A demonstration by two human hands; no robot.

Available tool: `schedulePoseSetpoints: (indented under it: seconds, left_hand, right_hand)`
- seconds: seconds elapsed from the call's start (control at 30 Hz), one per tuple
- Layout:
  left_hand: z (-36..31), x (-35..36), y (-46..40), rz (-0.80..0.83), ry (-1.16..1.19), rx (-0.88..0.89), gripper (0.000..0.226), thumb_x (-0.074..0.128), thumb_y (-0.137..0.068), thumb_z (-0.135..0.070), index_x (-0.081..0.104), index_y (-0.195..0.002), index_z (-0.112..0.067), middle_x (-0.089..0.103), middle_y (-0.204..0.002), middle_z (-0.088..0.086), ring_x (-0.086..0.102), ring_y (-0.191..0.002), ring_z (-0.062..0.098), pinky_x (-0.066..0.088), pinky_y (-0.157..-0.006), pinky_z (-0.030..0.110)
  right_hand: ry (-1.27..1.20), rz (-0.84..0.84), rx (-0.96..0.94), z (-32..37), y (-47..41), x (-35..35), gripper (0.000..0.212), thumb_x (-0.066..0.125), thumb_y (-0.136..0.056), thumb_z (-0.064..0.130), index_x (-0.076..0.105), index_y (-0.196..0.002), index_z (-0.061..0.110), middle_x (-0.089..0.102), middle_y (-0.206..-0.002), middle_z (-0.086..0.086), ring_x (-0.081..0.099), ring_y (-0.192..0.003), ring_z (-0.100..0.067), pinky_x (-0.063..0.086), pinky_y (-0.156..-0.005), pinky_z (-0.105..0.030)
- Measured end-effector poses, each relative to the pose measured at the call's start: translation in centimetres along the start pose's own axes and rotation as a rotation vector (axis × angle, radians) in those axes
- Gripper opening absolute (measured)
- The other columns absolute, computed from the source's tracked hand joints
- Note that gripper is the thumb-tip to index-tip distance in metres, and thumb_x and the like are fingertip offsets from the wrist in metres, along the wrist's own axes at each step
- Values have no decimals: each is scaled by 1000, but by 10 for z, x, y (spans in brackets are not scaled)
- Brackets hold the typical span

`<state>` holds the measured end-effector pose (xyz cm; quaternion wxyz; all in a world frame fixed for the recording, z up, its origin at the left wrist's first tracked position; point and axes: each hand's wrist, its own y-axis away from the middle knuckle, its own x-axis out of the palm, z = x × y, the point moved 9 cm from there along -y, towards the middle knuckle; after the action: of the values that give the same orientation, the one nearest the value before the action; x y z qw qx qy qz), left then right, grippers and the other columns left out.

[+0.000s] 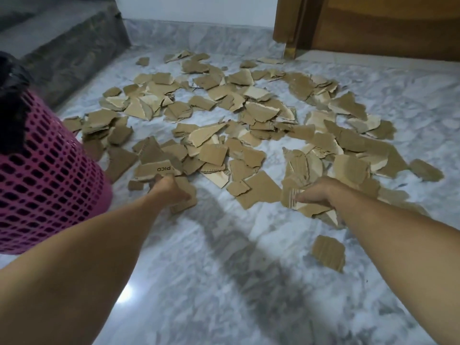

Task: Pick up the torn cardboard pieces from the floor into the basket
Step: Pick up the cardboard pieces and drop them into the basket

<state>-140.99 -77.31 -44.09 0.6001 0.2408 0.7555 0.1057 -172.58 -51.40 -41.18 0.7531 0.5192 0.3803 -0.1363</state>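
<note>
Our left hand (171,189) grips cardboard pieces, one printed "PICO" (155,170) upside down; our right hand (315,192) holds a bunch (296,180) too. Torn cardboard pieces (236,115) cover the marble floor (224,282). At left, the pink basket (44,175) is cut off by the edge.

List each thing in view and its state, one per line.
Left hand: gripping cardboard scraps.
Right hand: gripping a bunch of cardboard scraps.
Cardboard pieces: torn, scattered across the floor.
Basket: pink, on the floor at left, dark liner at its top.
Door: wooden; open or shut, cannot tell.
</note>
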Motion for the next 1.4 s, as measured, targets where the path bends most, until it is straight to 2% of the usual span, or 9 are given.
schedulePoseSetpoints:
  seconds: [0.13, 0.3, 0.5, 0.7, 0.83, 1.0, 1.13, 1.33, 1.4]
  left_hand:
    - [3, -3, -24, -14, 68, 14, 89, 78, -60, -44, 43, -137, -16, 38, -141, 20, 40, -128, 39, 38, -106, 48]
    - [12, -20, -39, -182, 104, -37, 74, 73, -64, -53, 44, -127, -26, 28, -148, 12, 29, -134, 38, 32, -107, 48]
    - [57, -31, -82, -171, 334, -224, 126, 67, -54, -82, 17, -151, -19, 8, -158, 19, 9, -144, 40, 13, -116, 55]
    - [44, -43, -94, -223, 310, -190, 126, 81, -51, -65, 26, -146, -3, 23, -153, 20, 16, -142, 38, 15, -114, 49]
    - [24, -29, -101, -111, 300, -150, 143, 89, -36, -63, 18, -148, -10, 21, -155, 18, 23, -140, 36, 25, -112, 52]
    - [8, -14, -120, -37, 349, -66, 132, 85, -11, -65, 41, -128, -21, 53, -130, 7, 49, -121, 32, 43, -99, 49]
    - [-26, -29, -99, -26, 299, 47, 112, 92, -38, -40, 35, -131, -16, 34, -137, 12, 31, -132, 35, 36, -107, 49]
    - [-55, -23, -88, 38, 407, 133, 86, 94, -46, -14, 40, -112, -19, 54, -111, 6, 54, -104, 27, 49, -94, 45]
    - [-58, -22, -85, 16, 399, 132, 87, 95, -46, -15, 38, -111, -19, 57, -105, 7, 56, -100, 27, 50, -92, 45]
  right_hand:
    - [155, -107, -18, 22, -11, 1, 83, 76, -62, 60, 56, -128, 12, 63, -117, -10, 63, -99, -30, 55, -84, -35]
    - [172, -205, -218, 60, -25, 3, 114, 76, -51, 75, 37, -144, 23, 49, -140, -11, 51, -124, -34, 49, -93, -39]
    - [-4, -271, -313, 81, -36, -4, 112, 89, -55, 54, 38, -147, 17, 47, -144, -11, 47, -130, -31, 45, -98, -39]
    - [18, -178, -184, 103, -44, 13, 103, 84, -48, 69, 53, -128, 12, 57, -129, -10, 56, -114, -28, 37, -66, -29]
    - [-22, -144, -186, 121, -55, 20, 121, 78, -20, 79, 55, -120, 17, 57, -128, -8, 53, -118, -30, 49, -93, -40]
    - [4, -103, -292, 146, -56, 14, 101, 90, -39, 62, 49, -119, 14, 57, -123, -5, 53, -117, -27, 47, -96, -41]
    - [32, -58, -335, 161, -60, 13, 93, 91, -36, 59, 45, -108, 21, 57, -112, -1, 55, -107, -25, 49, -91, -43]
    - [-129, 4, -320, 171, -62, 22, 78, 96, -48, 42, 49, -107, 20, 54, -104, 1, 52, -97, -21, 40, -65, -30]
    - [-151, 1, -317, 170, -64, 25, 78, 96, -52, 39, 51, -112, 17, 55, -108, 1, 52, -101, -21, 39, -69, -30]
